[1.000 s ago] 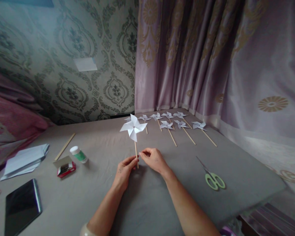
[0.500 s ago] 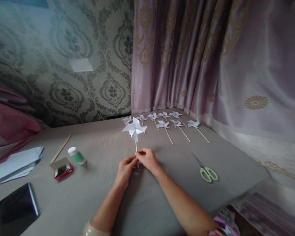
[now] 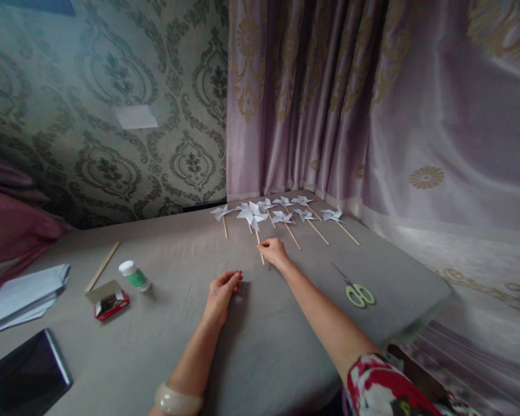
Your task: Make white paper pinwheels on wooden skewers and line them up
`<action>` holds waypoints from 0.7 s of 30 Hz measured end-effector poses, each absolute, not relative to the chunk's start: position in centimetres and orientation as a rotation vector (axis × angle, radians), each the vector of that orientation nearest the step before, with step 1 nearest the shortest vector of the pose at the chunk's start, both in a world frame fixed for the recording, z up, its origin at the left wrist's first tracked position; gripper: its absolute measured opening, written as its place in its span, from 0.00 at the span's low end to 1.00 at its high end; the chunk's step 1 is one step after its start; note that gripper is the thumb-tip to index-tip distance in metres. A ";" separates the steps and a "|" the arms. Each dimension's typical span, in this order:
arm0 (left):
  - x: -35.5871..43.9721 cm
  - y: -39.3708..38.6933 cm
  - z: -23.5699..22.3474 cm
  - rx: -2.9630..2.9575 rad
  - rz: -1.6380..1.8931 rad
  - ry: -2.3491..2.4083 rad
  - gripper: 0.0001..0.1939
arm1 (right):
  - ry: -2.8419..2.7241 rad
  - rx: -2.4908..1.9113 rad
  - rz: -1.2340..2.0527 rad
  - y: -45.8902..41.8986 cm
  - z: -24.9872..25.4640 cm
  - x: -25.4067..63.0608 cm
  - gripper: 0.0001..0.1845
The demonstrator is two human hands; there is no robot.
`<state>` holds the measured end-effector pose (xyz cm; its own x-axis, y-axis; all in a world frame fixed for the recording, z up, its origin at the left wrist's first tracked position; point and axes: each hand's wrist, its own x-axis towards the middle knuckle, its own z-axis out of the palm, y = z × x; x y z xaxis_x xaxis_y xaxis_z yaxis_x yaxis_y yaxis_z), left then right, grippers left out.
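Note:
A white paper pinwheel [image 3: 252,215] on a thin wooden stick is pinched by the stick in my right hand [image 3: 274,251]. Its head is raised in front of other pinwheels, hiding part of one behind it. My left hand [image 3: 224,292] hovers over the cloth, nearer to me, fingers curled together and nothing visible in them. Several finished-looking pinwheels lie in two rows at the far end; among them are a pinwheel at the left [image 3: 221,213] and a pinwheel at the right [image 3: 333,216].
Green-handled scissors [image 3: 359,294] lie to the right. On the left are a white-capped glue bottle [image 3: 134,275], an open red box [image 3: 111,304], a wooden strip [image 3: 103,266], paper sheets [image 3: 21,297] and a dark tablet [image 3: 30,372]. Curtains [image 3: 299,104] hang along the table's far right side.
My right hand has carried the pinwheel forward and to the right, towards the rows. My left hand has let go of the stick and stays behind. The view has shifted slightly right.

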<state>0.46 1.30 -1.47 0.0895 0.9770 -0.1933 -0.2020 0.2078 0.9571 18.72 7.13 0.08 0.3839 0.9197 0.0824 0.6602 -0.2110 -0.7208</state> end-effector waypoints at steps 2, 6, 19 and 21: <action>0.4 1.4 -1.7 0.950 1.099 1.090 0.23 | -1.348 -2.011 0.463 7.8 0.3 19.5 0.10; 0.4 1.5 -1.6 0.953 1.090 1.091 0.23 | -1.348 -2.093 0.432 8.8 0.6 20.5 0.11; 0.5 1.7 -1.6 0.903 1.085 1.093 0.22 | -1.321 -2.308 0.364 10.2 1.0 19.9 0.12; 0.5 1.7 -1.5 0.903 1.080 1.094 0.22 | -1.319 -2.328 0.359 10.2 1.0 19.8 0.12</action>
